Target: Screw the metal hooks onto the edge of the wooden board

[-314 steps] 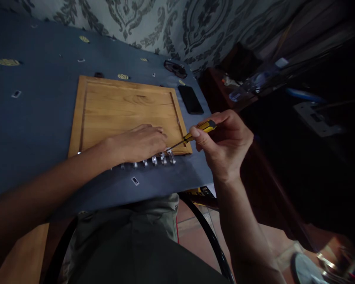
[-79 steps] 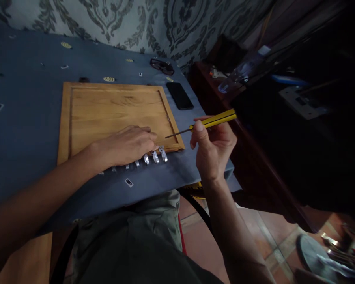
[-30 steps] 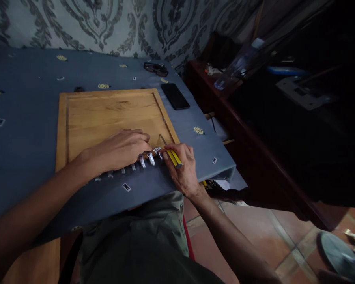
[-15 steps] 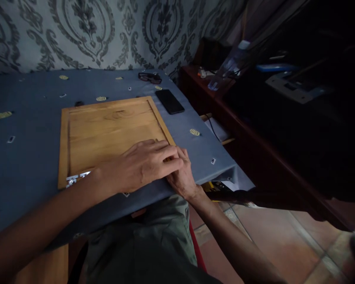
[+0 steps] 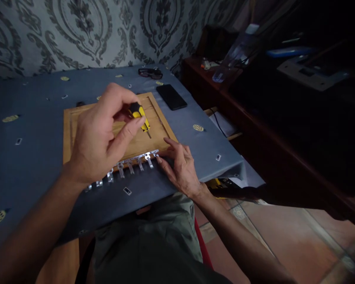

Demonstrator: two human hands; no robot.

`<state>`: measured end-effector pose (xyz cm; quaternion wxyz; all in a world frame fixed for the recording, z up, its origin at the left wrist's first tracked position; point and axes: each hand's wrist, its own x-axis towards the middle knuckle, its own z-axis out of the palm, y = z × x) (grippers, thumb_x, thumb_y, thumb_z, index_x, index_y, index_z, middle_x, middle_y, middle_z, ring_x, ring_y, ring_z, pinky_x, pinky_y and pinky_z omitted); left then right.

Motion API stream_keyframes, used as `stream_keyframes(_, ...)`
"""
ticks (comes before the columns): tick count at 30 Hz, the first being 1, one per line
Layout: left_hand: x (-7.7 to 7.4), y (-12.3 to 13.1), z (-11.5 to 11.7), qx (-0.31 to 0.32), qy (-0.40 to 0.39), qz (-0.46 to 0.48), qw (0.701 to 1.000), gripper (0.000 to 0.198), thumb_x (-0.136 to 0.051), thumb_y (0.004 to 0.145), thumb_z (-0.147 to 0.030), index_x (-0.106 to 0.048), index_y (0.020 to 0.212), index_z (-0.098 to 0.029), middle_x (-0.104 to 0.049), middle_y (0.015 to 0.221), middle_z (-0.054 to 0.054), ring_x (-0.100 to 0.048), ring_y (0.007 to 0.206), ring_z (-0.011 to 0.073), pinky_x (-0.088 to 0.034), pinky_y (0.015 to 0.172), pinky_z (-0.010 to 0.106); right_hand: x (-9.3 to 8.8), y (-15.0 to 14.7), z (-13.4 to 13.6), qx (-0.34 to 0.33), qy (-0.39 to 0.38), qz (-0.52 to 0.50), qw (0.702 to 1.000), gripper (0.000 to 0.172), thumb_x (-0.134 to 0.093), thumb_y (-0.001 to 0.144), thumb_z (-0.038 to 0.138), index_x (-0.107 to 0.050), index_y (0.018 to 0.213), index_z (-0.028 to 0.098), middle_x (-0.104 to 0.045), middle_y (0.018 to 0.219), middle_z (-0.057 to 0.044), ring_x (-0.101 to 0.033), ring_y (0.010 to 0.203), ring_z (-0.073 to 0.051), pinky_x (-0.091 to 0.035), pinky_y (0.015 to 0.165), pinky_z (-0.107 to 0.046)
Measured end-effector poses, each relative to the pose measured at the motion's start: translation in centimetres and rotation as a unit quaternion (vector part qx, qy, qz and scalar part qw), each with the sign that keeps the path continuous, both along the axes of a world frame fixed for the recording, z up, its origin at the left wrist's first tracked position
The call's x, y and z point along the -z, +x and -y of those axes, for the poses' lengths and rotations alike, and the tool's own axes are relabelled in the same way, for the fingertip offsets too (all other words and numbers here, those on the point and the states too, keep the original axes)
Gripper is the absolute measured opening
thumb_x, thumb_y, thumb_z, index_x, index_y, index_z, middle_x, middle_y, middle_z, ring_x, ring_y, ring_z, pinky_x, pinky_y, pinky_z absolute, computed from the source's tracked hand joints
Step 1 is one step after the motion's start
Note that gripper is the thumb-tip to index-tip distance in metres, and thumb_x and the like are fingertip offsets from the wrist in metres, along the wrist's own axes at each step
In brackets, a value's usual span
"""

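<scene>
My left hand point(image 5: 102, 136) is raised above the wooden board point(image 5: 77, 126) and pinches a yellow-and-black screwdriver point(image 5: 139, 116) by its handle, tip pointing down at the board. My right hand point(image 5: 180, 167) rests with fingers stretched out flat on the blue tablecloth at the board's near right corner, touching the end of a metal hook rack point(image 5: 130, 167). The rack lies along the board's near edge, its several shiny hooks pointing toward me.
A black phone point(image 5: 171, 96) lies right of the board and dark glasses point(image 5: 150, 72) sit near the patterned wall. The table edge point(image 5: 225, 173) drops off to the right, beside a dark wooden cabinet point(image 5: 254, 114). My lap is right under the near edge.
The screwdriver has passed from my right hand to my left. My left hand lifted off the rack and rose over the board. My right hand now lies flat by the rack's end.
</scene>
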<state>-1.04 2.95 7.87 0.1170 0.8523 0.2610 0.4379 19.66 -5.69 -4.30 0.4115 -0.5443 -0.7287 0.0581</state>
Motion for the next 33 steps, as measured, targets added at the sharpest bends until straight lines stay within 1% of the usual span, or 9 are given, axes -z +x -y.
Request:
stream_keyframes(3,0.5,0.2,0.0,-0.007,-0.040,0.020,0.999,0.007,-0.060,0.105,-0.025,-0.059,0.112,-0.026,-0.071,0.103,0.000,-0.071,0.090,0.0138,-0.061,0.078,0.029,0.0,0.1,0.0,0.003,-0.004,0.002,1.000,0.049,-0.058,0.106,0.037,-0.046,0.151,0.020,-0.083,0.100,-0.006,-0.072,0.108,-0.028,-0.049,0.094,-0.046)
stream_keyframes(7,1.4,0.8,0.2,0.028,-0.079,0.046,0.995,0.008,-0.061,0.104,-0.024,-0.058,0.112,-0.025,-0.068,0.099,0.000,-0.070,0.092,0.0133,-0.064,0.079,0.027,0.1,0.1,0.0,0.018,-0.017,0.019,1.000,0.042,-0.051,0.109,0.036,-0.048,0.148,0.021,-0.081,0.100,-0.007,-0.072,0.105,-0.028,-0.049,0.094,-0.047)
stream_keyframes(10,1.6,1.3,0.2,0.045,-0.116,0.060,0.990,0.007,-0.058,0.105,-0.023,-0.055,0.111,-0.025,-0.065,0.101,0.001,-0.070,0.095,0.0145,-0.065,0.080,0.028,0.1,0.1,0.1,0.030,-0.026,0.026,0.999,0.038,-0.049,0.110,0.033,-0.050,0.145,0.021,-0.080,0.096,-0.008,-0.072,0.104,-0.029,-0.049,0.095,-0.047)
stream_keyframes(12,1.6,1.6,0.2,0.056,-0.132,0.052,0.988,0.005,-0.055,0.106,-0.023,-0.053,0.110,-0.025,-0.065,0.103,0.002,-0.071,0.095,0.0154,-0.066,0.081,0.029,0.1,0.1,0.1,0.034,-0.030,0.029,0.999,0.036,-0.048,0.109,0.031,-0.051,0.144,0.021,-0.080,0.099,-0.008,-0.072,0.104,-0.029,-0.048,0.095,-0.047)
stream_keyframes(16,1.7,1.9,0.0,0.078,-0.122,0.028,0.989,0.004,-0.054,0.106,-0.023,-0.053,0.110,-0.024,-0.064,0.101,0.002,-0.072,0.091,0.0146,-0.065,0.078,0.027,0.0,0.1,0.2,0.038,-0.028,0.025,0.999,0.034,-0.048,0.108,0.028,-0.052,0.142,0.024,-0.080,0.112,-0.009,-0.072,0.106,-0.028,-0.049,0.095,-0.048)
stream_keyframes(19,1.9,2.0,-0.2,0.067,-0.109,0.009,0.992,0.005,-0.054,0.106,-0.022,-0.054,0.112,-0.023,-0.067,0.103,0.002,-0.072,0.091,0.0144,-0.063,0.077,0.026,0.0,0.1,0.3,0.033,-0.027,0.015,0.999,0.034,-0.050,0.108,0.026,-0.052,0.141,0.024,-0.080,0.115,-0.009,-0.072,0.105,-0.027,-0.049,0.094,-0.047)
stream_keyframes(23,2.4,2.2,-0.2,0.057,-0.099,-0.007,0.993,0.005,-0.053,0.107,-0.023,-0.055,0.111,-0.022,-0.069,0.100,0.002,-0.072,0.090,0.0159,-0.063,0.079,0.028,-0.2,0.0,0.3,0.032,-0.033,0.008,0.999,0.034,-0.052,0.107,0.026,-0.052,0.141,0.024,-0.081,0.113,-0.008,-0.071,0.106,-0.028,-0.049,0.095,-0.047)
stream_keyframes(29,2.8,2.4,-0.4,0.070,-0.027,0.007,0.997,0.011,-0.058,0.104,-0.014,-0.055,0.110,-0.022,-0.067,0.097,0.000,-0.071,0.085,0.0141,-0.064,0.079,0.030,-0.3,0.0,0.2,0.026,-0.020,0.019,0.999,0.031,-0.051,0.107,0.025,-0.054,0.138,0.022,-0.081,0.105,-0.008,-0.072,0.101,-0.027,-0.049,0.090,-0.044)
stream_keyframes(33,2.9,2.5,-0.3,0.067,-0.032,-0.004,0.997,0.009,-0.057,0.105,-0.015,-0.055,0.111,-0.022,-0.068,0.099,0.000,-0.072,0.087,0.0137,-0.064,0.081,0.028,-0.2,0.0,0.1,0.026,-0.011,0.014,1.000,0.031,-0.052,0.106,0.025,-0.054,0.137,0.022,-0.080,0.103,-0.007,-0.072,0.099,-0.026,-0.049,0.089,-0.043)
